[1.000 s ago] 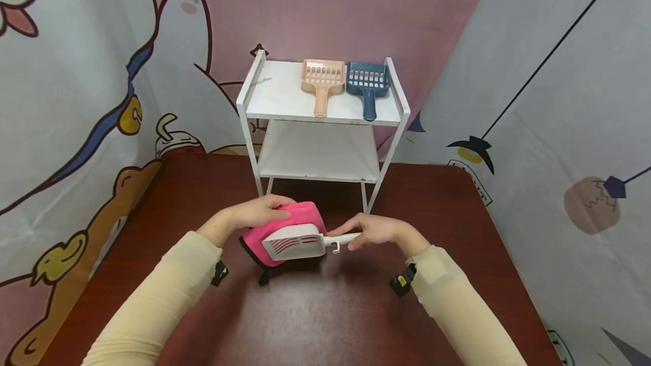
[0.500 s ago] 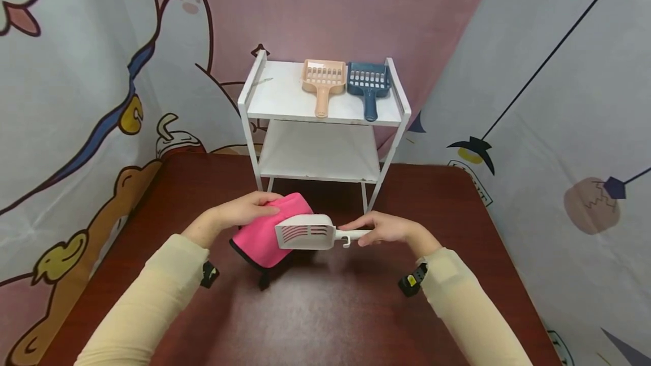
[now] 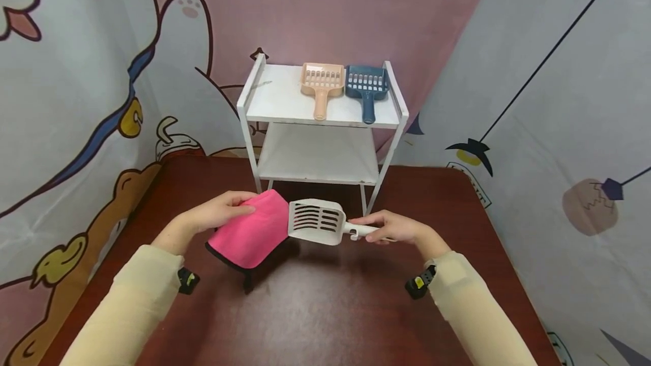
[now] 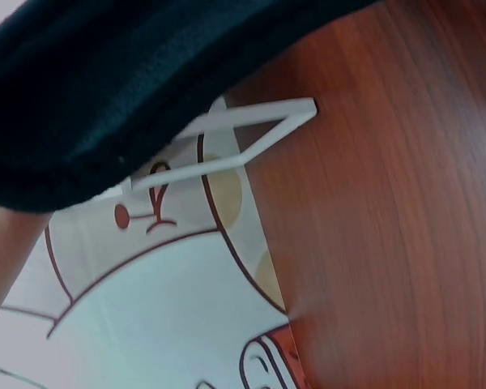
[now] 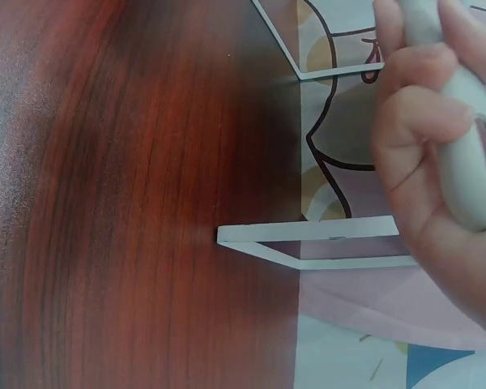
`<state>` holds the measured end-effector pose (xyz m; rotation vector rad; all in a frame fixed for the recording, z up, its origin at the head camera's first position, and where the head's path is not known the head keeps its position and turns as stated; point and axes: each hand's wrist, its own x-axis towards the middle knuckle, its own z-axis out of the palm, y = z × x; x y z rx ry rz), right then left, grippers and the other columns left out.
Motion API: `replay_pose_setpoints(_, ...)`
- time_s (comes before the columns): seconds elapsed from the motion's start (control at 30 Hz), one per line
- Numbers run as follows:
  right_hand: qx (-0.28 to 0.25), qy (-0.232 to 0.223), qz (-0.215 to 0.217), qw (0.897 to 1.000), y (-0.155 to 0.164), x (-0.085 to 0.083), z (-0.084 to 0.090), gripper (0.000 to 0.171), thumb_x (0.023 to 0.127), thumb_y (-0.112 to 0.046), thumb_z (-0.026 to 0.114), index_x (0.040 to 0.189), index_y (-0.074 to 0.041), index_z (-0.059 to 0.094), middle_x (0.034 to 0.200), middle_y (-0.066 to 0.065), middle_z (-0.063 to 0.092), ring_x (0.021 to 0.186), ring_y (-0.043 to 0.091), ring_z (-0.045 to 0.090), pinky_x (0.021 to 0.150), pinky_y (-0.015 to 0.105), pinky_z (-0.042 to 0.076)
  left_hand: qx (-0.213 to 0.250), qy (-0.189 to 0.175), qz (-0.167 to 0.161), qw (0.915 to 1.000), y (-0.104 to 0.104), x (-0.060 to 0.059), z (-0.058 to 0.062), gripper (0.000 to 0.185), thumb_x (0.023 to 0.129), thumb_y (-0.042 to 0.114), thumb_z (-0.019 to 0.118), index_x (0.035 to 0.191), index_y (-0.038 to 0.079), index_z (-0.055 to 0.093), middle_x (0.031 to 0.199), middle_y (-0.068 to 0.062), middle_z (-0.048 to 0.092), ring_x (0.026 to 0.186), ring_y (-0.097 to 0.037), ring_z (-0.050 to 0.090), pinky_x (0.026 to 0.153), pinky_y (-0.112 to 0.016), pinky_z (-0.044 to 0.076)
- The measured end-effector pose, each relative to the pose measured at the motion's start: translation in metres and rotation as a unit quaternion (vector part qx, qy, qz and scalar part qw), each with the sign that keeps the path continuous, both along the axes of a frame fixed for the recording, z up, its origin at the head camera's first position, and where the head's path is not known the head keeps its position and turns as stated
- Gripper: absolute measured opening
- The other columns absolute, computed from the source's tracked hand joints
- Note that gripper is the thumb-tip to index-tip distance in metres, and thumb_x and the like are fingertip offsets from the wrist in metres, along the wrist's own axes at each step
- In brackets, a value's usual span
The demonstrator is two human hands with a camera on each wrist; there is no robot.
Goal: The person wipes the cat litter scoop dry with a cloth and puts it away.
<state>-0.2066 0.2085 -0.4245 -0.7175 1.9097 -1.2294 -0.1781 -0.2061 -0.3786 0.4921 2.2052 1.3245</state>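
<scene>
A dark wooden table [image 3: 325, 309] carries a white two-tier rack [image 3: 320, 129] at its far edge. Near the middle, the left hand [image 3: 216, 213] grips a pink cloth [image 3: 249, 233], fingers curled over its top. Just right, the right hand [image 3: 394, 227] pinches the white litter scoop [image 3: 317, 222] by its handle, above the table.

Cream long sleeves, bare hands, small black wrist devices, perhaps cameras
</scene>
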Motion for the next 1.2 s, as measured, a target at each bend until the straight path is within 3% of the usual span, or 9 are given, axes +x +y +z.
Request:
replay_pose_setpoints(0.27,-0.067,-0.049,-0.027,0.996,-0.004,0.000,0.016,0.052,0.087,-0.008,0.063,0.137,-0.009,0.047,0.098,-0.002,0.069,0.059,0.005,0.048,0.050,0.019,0.038,0.006,-0.004,0.090,0.9959,-0.029,0.012,0.001,0.044,0.096,0.025,0.051,0.135,0.005,0.044,0.091,-0.007,0.059,0.072,-0.018,0.061,0.065,-0.033,0.054)
replay_pose_setpoints(0.43,-0.101,-0.071,-0.033,0.992,-0.021,-0.003,0.046,0.050,0.089,0.001,0.055,0.138,-0.010,0.047,0.099,0.001,0.068,0.060,0.005,0.048,0.052,0.019,0.037,0.010,0.015,0.138,0.9903,-0.040,0.020,-0.010,0.047,0.097,0.025,0.050,0.137,0.002,0.041,0.091,-0.004,0.060,0.071,-0.013,0.061,0.065,-0.032,0.054)
replay_pose_setpoints(0.67,-0.127,-0.071,-0.058,0.988,-0.050,-0.006,0.086,0.055,0.092,-0.002,0.051,0.144,-0.004,0.033,0.101,0.003,0.065,0.059,0.007,0.045,0.052,0.021,0.038,0.010,0.046,0.184,0.9818,-0.047,0.025,-0.018,0.047,0.097,0.026,0.049,0.137,0.001,0.041,0.089,-0.001,0.057,0.070,-0.008,0.058,0.062,-0.028,0.052)
replay_pose_setpoints(1.0,-0.175,-0.067,-0.074,0.980,-0.086,-0.015,0.119,0.054,0.093,0.002,0.042,0.146,-0.003,0.028,0.096,-0.001,0.065,0.060,0.007,0.046,0.051,0.018,0.039,0.011,0.024,0.196,0.9803,-0.046,0.029,-0.023,0.052,0.097,0.029,0.049,0.139,0.000,0.037,0.088,-0.003,0.057,0.069,-0.010,0.059,0.062,-0.030,0.053)
replay_pose_setpoints(1.2,-0.237,-0.115,-0.113,0.958,-0.106,-0.015,0.130,0.052,0.096,0.000,0.037,0.147,-0.005,0.025,0.096,0.001,0.064,0.057,0.007,0.046,0.049,0.016,0.038,0.005,0.032,0.198,0.9796,-0.046,0.029,-0.024,0.050,0.098,0.028,0.049,0.139,0.001,0.038,0.089,-0.005,0.056,0.069,-0.010,0.058,0.061,-0.029,0.052)
